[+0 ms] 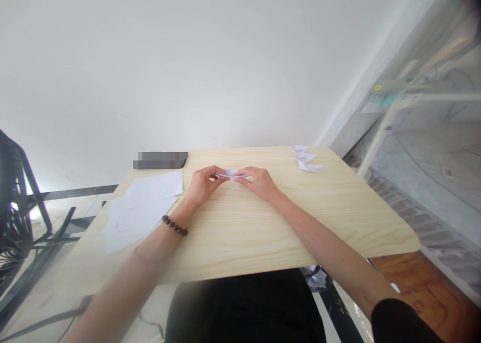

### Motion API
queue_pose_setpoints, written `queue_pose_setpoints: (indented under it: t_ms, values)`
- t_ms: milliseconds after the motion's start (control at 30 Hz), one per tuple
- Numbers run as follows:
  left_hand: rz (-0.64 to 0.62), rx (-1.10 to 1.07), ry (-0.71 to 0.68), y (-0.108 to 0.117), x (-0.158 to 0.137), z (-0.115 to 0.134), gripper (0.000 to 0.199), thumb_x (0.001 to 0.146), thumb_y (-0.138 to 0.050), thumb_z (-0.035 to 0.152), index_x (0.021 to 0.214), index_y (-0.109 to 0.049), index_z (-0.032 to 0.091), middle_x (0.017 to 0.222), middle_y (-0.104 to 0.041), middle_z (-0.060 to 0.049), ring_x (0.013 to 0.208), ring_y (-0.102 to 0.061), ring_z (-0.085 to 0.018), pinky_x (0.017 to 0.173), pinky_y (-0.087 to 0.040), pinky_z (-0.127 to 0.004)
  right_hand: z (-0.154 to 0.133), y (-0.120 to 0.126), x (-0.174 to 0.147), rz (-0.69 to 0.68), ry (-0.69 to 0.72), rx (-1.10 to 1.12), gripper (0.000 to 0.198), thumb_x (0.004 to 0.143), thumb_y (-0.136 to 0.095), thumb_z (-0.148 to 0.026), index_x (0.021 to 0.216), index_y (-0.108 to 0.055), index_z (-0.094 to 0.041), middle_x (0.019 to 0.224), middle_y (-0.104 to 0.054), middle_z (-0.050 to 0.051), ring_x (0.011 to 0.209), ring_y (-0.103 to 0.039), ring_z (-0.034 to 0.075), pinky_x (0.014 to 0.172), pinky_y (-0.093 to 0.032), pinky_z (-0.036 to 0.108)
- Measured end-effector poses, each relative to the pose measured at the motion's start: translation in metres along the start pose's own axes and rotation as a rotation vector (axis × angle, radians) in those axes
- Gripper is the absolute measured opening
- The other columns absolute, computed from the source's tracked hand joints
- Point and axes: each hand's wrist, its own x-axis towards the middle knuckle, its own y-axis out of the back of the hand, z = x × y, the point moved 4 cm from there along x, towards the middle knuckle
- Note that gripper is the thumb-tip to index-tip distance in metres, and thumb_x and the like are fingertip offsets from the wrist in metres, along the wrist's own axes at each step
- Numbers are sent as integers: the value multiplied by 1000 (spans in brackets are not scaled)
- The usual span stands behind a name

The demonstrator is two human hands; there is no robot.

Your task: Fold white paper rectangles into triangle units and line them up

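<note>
Head view: the left hand (204,182) and right hand (260,181) each clamp one end of a folded white paper (230,173) between thumb and fingers — the piece is over the wood-grain table (240,232), between loose white sheets (141,210) at left and origami pieces (308,167) at right.

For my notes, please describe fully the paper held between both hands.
The paper looks white, thin and folded, its near edge slightly bowed. It spans crosswise between the left hand and right hand, which pinch its opposite ends. It is over the table; its exact folds are too small to tell.
</note>
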Motion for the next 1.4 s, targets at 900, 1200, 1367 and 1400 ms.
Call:
queue_pose_setpoints:
  t_ms: [900, 1200, 1367, 1400]
  values:
    - [-112, -380, 242, -9, 1, -16, 43, 60, -67, 39, 93, -55, 14, 66, -64, -3, 62, -61, -15, 59, -46, -25, 14, -2, -1, -18, -245, 177, 18, 71, -57, -33, 79, -59, -18, 78, -64, 0, 69, -61, 13, 63, -44, 22]
    - [-302, -321, 316, -12, -2, -18, 45, 60, -67, 38, 97, -58, 14, 63, -65, -2, 63, -61, -16, 61, -46, -25, 11, -4, -4, -126, -226, 192, 19, 71, -56, -33, 81, -62, -18, 79, -65, 1, 69, -61, 13, 65, -44, 23]
    - [-291, -345, 284, -13, -1, -22, 43, 59, -67, 37, 94, -57, 15, 66, -64, 0, 63, -60, -14, 59, -45, -24, 9, -6, -3, -141, -193, 194, 19, 74, -53, -34, 78, -63, -18, 77, -65, 1, 69, -60, 13, 66, -44, 22]
    - [-284, -340, 280, -13, -1, -23, 42, 59, -67, 37, 94, -57, 15, 65, -63, 0, 62, -59, -14, 58, -45, -23, 10, -6, -3, -132, -198, 199, 19, 74, -53, -33, 79, -62, -18, 77, -65, 1, 69, -60, 12, 66, -44, 22]
